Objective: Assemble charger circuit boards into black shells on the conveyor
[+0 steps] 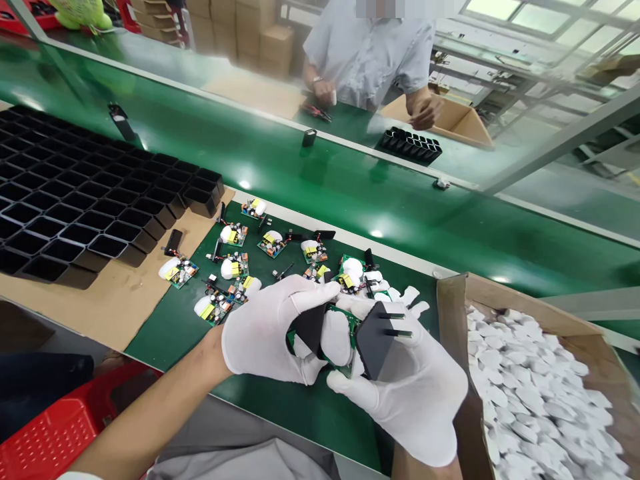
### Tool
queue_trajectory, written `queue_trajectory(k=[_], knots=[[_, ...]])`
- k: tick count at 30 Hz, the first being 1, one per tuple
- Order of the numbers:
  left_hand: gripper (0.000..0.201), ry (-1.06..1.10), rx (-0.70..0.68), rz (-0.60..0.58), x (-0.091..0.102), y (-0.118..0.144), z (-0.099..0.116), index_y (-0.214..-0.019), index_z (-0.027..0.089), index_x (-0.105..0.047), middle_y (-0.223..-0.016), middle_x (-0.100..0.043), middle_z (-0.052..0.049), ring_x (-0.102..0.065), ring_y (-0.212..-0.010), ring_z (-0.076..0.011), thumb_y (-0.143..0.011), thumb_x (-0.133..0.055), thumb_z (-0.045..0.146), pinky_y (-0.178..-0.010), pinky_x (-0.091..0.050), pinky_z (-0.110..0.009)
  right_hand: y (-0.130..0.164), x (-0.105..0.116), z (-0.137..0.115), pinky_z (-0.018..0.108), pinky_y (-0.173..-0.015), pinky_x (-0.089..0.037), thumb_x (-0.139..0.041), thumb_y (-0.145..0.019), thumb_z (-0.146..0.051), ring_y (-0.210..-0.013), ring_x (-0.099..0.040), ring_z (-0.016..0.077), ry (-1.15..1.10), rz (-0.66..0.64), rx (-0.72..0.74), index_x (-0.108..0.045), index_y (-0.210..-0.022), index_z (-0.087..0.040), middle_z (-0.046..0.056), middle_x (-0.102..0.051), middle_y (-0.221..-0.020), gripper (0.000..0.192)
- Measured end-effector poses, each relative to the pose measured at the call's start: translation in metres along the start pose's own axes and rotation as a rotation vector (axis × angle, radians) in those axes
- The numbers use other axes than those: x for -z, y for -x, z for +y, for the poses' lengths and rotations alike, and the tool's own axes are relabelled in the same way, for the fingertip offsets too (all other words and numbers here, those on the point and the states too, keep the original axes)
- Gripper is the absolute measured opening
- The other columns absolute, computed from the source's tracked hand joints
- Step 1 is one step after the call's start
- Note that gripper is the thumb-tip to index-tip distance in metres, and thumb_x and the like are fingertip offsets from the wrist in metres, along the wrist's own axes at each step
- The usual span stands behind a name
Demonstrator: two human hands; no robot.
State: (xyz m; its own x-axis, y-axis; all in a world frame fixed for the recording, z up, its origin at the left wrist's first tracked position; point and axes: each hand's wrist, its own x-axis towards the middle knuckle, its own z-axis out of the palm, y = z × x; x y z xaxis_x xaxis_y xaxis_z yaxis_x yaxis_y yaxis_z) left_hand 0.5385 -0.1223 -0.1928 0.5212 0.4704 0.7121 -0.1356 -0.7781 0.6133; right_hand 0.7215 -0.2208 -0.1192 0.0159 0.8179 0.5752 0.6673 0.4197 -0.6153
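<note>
Both hands gloved in white, closed together above the green tabletop [165, 333]. Left hand [273, 330] gripping a small circuit board [345, 319] with white pads; right hand [415, 393] holding a black plug cover [375, 340], prongs out, touching the board.

Likely risks: a loose grip dropping the board among the other boards [233, 267] just beyond the hands, or a misaligned cover bending parts.

Left of the hands, black cell trays [75, 200] on cardboard; right, a carton of white pads [540, 393]. Beyond the hands, a green conveyor [325, 180], a person opposite [370, 53], stacked boxes [240, 27] in a factory hall.
</note>
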Motion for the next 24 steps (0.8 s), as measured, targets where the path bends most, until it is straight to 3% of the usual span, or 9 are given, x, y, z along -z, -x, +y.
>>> queue_trajectory(k=[4, 15, 19, 24], knots=[[0.104, -0.005, -0.015, 0.001, -0.001, 0.001, -0.002, -0.168, 0.025, -0.039, -0.135, -0.075, -0.015, -0.076, -0.118, -0.0295, -0.077, -0.090, 0.030, -0.099, -0.068, -0.044, 0.001, 0.002, 0.002, 0.044, -0.076, -0.071, -0.094, -0.086, -0.057, -0.088, -0.082, 0.0299, 0.080, 0.027, 0.015, -0.073, -0.111, -0.027, 0.005, -0.083, -0.102, 0.044], [0.103, -0.014, -0.022, 0.024, -0.001, 0.000, 0.000, -0.168, 0.023, -0.040, -0.132, -0.076, -0.015, -0.077, -0.117, -0.0305, -0.079, -0.089, 0.034, -0.100, -0.067, -0.043, 0.008, 0.002, 0.010, 0.049, -0.079, -0.073, -0.097, -0.080, -0.060, -0.092, -0.084, 0.0349, 0.111, 0.034, 0.001, -0.074, -0.114, -0.025, 0.009, -0.084, -0.105, 0.054], [0.106, -0.001, -0.010, 0.008, -0.001, 0.001, 0.001, -0.169, 0.027, -0.037, -0.134, -0.076, -0.015, -0.077, -0.117, -0.0313, -0.078, -0.090, 0.031, -0.101, -0.067, -0.046, 0.009, 0.000, 0.011, 0.048, -0.078, -0.072, -0.100, -0.078, -0.054, -0.090, -0.083, 0.0330, 0.072, 0.029, 0.000, -0.075, -0.112, -0.025, 0.008, -0.084, -0.104, 0.051], [0.105, 0.019, -0.013, 0.025, 0.000, 0.001, 0.002, -0.168, 0.023, -0.039, -0.132, -0.077, -0.014, -0.076, -0.116, -0.0291, -0.077, -0.090, 0.023, -0.099, -0.068, -0.045, 0.007, -0.004, 0.009, 0.046, -0.085, -0.068, -0.097, -0.084, -0.045, -0.096, -0.081, 0.0297, -0.030, 0.013, -0.031, -0.073, -0.113, -0.028, 0.005, -0.083, -0.109, 0.041]])
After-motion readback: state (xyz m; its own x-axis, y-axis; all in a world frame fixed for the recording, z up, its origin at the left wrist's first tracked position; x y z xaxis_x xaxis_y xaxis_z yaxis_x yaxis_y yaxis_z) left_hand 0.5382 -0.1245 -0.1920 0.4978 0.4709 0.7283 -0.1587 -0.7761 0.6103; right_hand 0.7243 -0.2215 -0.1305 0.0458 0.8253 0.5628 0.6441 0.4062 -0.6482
